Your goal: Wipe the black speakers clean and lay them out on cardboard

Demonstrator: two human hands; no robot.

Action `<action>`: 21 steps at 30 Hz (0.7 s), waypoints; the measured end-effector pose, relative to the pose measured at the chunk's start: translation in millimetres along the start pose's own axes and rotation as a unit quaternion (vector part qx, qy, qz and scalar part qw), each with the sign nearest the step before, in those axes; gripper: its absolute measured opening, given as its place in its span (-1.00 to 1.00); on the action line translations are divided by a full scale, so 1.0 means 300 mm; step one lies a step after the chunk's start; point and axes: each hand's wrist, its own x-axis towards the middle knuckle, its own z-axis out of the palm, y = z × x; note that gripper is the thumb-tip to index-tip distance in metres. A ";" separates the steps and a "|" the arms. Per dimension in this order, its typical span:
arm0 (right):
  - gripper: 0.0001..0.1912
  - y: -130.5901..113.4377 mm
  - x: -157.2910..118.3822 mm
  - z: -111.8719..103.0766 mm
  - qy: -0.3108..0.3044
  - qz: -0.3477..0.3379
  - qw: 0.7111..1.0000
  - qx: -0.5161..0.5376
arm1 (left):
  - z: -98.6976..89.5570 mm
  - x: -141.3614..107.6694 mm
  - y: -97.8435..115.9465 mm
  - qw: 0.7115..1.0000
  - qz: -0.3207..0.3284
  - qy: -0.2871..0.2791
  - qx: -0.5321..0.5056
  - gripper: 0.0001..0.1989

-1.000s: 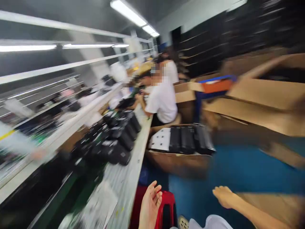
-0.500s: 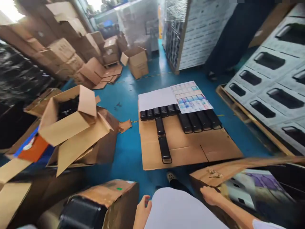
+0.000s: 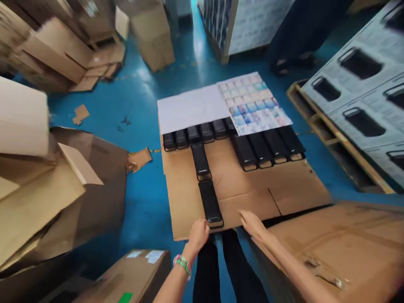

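My left hand [image 3: 199,234], with a beaded bracelet at the wrist, has its fingers curled at the near end of a black case [image 3: 210,203]. Whether it grips the case is hard to tell. My right hand [image 3: 251,223] is over the near edge of the flat cardboard sheet [image 3: 249,185], fingers bent together, with nothing visible in them. Another black case [image 3: 200,160] lies end to end beyond the first. Farther back is a row of black cases, partly under a white sheet [image 3: 192,108] and a colourful printed sheet [image 3: 254,103].
Open cardboard boxes [image 3: 97,176] stand at the left, a taped box [image 3: 132,273] at lower left and a large carton [image 3: 347,235] at lower right. White boxes on a pallet [image 3: 341,143] are at the right. A person's dark-clothed legs [image 3: 299,29] stand behind.
The view has tilted down and come closer to the cardboard. Both hands have moved forward, my left to the near black case and my right from the carton to the cardboard's edge.
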 end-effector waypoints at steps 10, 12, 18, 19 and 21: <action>-0.64 0.096 0.831 0.385 -0.127 -0.066 0.988 -0.054 | 0.438 0.288 -0.228 0.965 0.147 -0.062 0.208 -0.80; -0.71 0.127 0.867 0.422 -0.150 -0.071 0.983 -0.079 | 0.434 0.309 -0.246 0.956 0.176 -0.036 0.234 -0.77; -0.75 0.203 0.870 0.450 -0.121 -0.087 0.981 -0.126 | 0.421 0.282 -0.296 0.940 0.230 0.025 0.250 -0.68; -0.74 0.221 0.869 0.444 -0.113 -0.086 0.981 -0.131 | 0.417 0.263 -0.309 0.943 0.218 0.041 0.246 -0.66; -0.72 0.273 0.867 0.424 -0.098 -0.078 0.982 -0.141 | 0.409 0.232 -0.334 0.953 0.175 0.080 0.235 -0.59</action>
